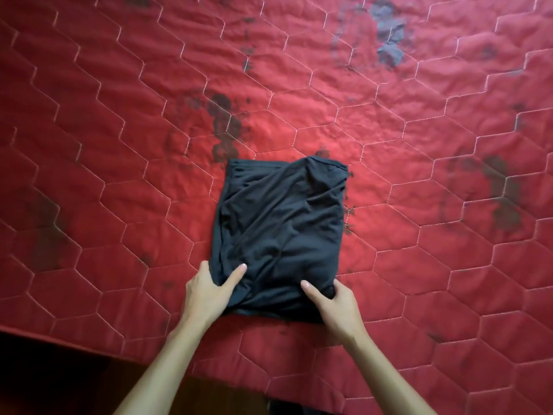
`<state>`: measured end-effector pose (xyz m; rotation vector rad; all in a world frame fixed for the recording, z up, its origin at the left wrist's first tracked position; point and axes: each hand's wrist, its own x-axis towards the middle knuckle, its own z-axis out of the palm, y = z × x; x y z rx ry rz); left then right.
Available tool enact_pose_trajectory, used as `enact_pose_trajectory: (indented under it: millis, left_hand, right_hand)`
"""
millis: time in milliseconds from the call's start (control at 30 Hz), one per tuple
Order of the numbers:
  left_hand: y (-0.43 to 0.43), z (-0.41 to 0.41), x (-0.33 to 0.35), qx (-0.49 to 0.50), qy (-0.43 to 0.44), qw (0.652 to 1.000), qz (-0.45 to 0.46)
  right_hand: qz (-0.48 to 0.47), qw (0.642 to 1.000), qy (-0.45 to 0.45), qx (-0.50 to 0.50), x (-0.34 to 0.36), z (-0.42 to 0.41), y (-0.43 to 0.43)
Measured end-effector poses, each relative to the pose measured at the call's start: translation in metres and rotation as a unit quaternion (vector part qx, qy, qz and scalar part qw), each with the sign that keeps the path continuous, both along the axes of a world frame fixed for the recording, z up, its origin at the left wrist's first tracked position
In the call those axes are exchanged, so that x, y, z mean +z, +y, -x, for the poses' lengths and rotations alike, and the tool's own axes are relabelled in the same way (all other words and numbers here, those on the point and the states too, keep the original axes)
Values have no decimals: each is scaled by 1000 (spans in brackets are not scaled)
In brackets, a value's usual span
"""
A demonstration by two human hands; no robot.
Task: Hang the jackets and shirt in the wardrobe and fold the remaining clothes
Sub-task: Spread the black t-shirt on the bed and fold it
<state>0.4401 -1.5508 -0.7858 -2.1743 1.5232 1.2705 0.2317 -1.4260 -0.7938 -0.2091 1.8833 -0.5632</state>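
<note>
A black garment (pixel 281 229) lies folded into a wrinkled rectangle on the red quilted bed cover (pixel 119 145), near its front edge. My left hand (pixel 209 292) grips the near left corner of the garment, thumb on top and fingers tucked under the fabric. My right hand (pixel 332 304) grips the near right corner the same way, thumb lying on the cloth. Both forearms reach in from the bottom of the view.
The red cover has hexagon stitching and several dark stains, with a worn grey patch (pixel 389 37) at the far right. The bed's front edge (pixel 89 345) runs along the lower left, with dark floor (pixel 59 384) below it.
</note>
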Motion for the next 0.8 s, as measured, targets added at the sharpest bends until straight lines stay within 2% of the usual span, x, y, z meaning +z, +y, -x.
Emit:
enact_pose_trajectory:
  millis: [67,133,233,333,433,500,567,633,700,800]
  left_hand:
    - [0,-1,8,8,5,999,-39]
    - [-4,-5,19,62,28,995,-69]
    - [-22,-2,42,193,136,962,-135]
    - [-55,19,56,265,212,935,-105]
    - [-98,51,69,312,309,895,-76]
    - [-125,69,72,332,338,879,-47]
    - [-143,82,59,340,264,901,52]
    - [-145,86,38,268,112,945,150]
    - [-131,90,19,199,17,970,137]
    - [-102,93,2,192,16,980,46]
  right_hand:
    - [-1,997,-48,-52,8,1,7]
    - [-2,989,-95,-111,22,4,13]
    - [17,981,-118,-156,44,16,14]
    - [79,969,-118,-204,57,38,-10]
    - [145,939,-128,-285,66,62,-65]
    - [153,927,-112,-324,58,78,-100]
    - [109,948,-62,-293,44,83,-121]
    - [20,985,57,-164,27,81,-126]
    - [-25,990,126,-66,17,75,-124]
    - [-39,994,74,-71,3,71,-120]
